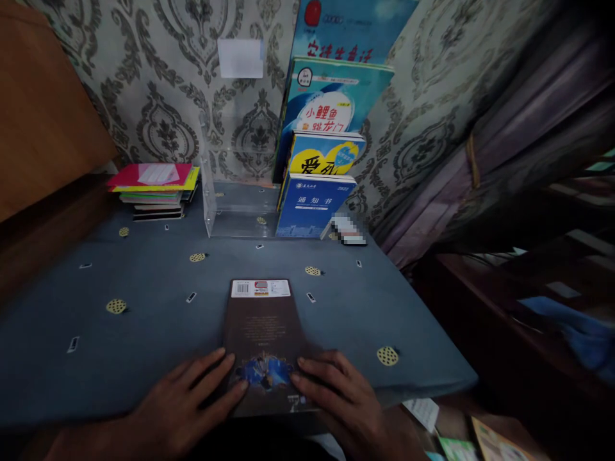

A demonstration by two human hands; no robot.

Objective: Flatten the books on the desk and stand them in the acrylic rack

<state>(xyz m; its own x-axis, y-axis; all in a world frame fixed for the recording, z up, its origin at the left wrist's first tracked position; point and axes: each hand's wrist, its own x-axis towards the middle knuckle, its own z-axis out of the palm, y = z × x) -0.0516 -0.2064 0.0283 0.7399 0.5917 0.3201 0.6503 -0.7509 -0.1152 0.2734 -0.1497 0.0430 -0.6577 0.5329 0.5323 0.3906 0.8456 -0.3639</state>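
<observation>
A dark brown book (pixel 262 330) lies flat near the table's front edge, its back cover facing up. At its top is a white label with a barcode; lower down there is a blue picture. My left hand (pixel 192 390) rests along the book's left side, its outstretched fingertips touching the cover. On the right side, my right hand (pixel 339 390) lies the same way, fingers extended and tips on the cover's edge. Both thumbs are hard to make out.
A clear acrylic rack (pixel 240 221) at the back holds several upright books, with a blue booklet (pixel 312 208) in front. Left of it sits a stack of books (pixel 156 192). A blurred-out item (pixel 349 230) lies right of the rack. Papers (pixel 423 413) lie below the table's right edge.
</observation>
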